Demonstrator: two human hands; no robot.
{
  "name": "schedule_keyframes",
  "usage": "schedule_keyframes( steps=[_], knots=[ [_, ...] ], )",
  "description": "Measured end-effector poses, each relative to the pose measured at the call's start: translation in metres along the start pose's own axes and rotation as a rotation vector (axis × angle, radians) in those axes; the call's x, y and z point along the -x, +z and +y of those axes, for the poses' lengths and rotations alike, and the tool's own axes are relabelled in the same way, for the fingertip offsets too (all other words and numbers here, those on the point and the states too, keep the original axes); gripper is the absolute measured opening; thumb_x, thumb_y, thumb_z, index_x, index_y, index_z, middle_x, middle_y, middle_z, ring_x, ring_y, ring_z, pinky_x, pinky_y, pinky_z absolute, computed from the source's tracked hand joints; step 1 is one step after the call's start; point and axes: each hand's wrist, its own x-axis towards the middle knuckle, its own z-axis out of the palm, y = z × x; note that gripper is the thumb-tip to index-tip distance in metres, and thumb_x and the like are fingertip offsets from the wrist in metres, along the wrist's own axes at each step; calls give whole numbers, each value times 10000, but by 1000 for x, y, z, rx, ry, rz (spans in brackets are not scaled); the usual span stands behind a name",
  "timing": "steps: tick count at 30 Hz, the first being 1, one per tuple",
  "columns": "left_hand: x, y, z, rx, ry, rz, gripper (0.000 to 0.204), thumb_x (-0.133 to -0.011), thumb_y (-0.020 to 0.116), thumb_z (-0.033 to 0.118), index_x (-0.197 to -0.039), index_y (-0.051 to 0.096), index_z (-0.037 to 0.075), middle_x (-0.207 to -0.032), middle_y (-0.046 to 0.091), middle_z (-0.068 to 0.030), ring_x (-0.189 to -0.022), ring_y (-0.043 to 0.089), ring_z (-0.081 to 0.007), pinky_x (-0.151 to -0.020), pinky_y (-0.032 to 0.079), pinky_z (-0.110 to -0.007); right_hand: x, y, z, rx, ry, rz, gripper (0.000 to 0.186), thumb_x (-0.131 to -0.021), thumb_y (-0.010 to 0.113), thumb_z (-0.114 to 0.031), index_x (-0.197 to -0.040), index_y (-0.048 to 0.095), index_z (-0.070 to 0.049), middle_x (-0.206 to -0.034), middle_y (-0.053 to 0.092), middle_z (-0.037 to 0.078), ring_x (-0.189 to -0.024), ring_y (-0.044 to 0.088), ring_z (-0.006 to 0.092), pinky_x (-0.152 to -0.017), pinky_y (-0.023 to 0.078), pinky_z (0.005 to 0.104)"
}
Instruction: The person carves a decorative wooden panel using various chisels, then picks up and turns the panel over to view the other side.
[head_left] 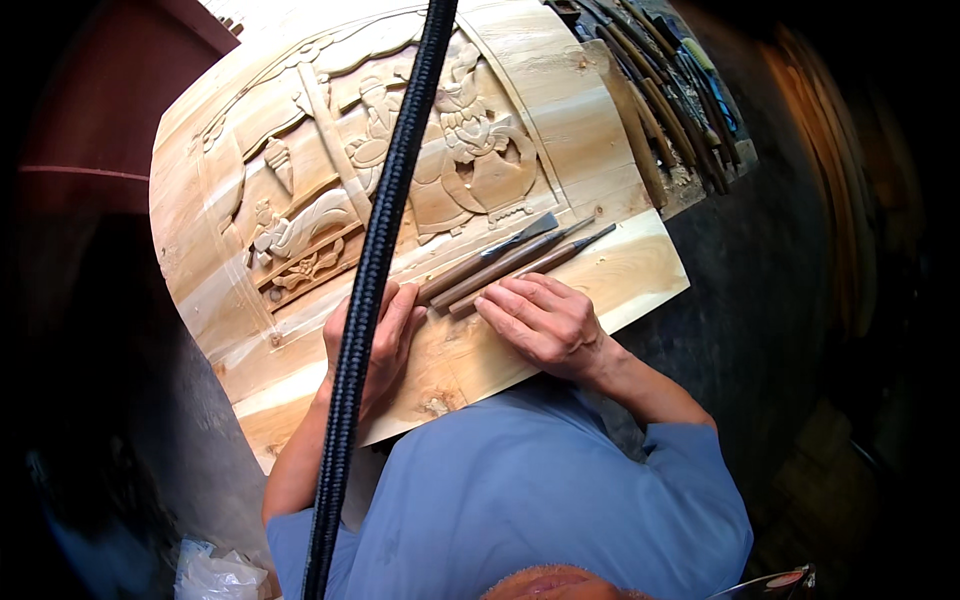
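A pale carved wood panel (590,120) lies before me, with figures and scrollwork cut in relief. Three carving chisels (485,272) with brown handles rest side by side, slanting on its near plain part, their metal ends pointing up and right. My right hand (545,322) is closed, its bent fingers against the handle of the nearest chisel. Close by the handle butts is my left hand (392,340), its fingers bent and pressed together; what they hold, if anything, is hidden. A black braided cable (400,170) crosses in front of the left hand and hides part of it.
Many more carving tools (670,95) lie in a row on a board at the far right, beside the panel. A dark red surface (100,120) stands at the far left. Near the lower left is a whitish plastic bag (222,577).
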Motion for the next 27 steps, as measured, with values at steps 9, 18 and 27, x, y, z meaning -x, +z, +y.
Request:
schedule_keyframes(
  steps=[9,18,27],
  knots=[
    [-14,6,27,-19,218,18,331,-840,825,88,-1149,756,-9,-1086,713,-144,-926,693,-314,-785,562,-434,15,-2,2,107,109,-63,334,-838,706,-131,-1132,777,12,-1168,785,160,-1086,763,305,-915,619,409],
    [-13,11,12,30,267,83,322,-844,796,159,-1132,753,23,-1062,725,-110,-886,695,-270,-747,546,-404,4,-15,5,210,105,-292,305,-890,662,-79,-1166,703,45,-1270,732,215,-1202,702,351,-1113,538,507],
    [23,-33,-33,671,-204,129,823,-796,963,417,-1466,653,53,-1198,764,-134,-980,763,-251,-858,612,-350,-57,-23,-1,118,-35,-42,434,-919,711,-13,-1348,709,54,-1164,783,203,-987,791,291,-812,618,365]
  ],
)
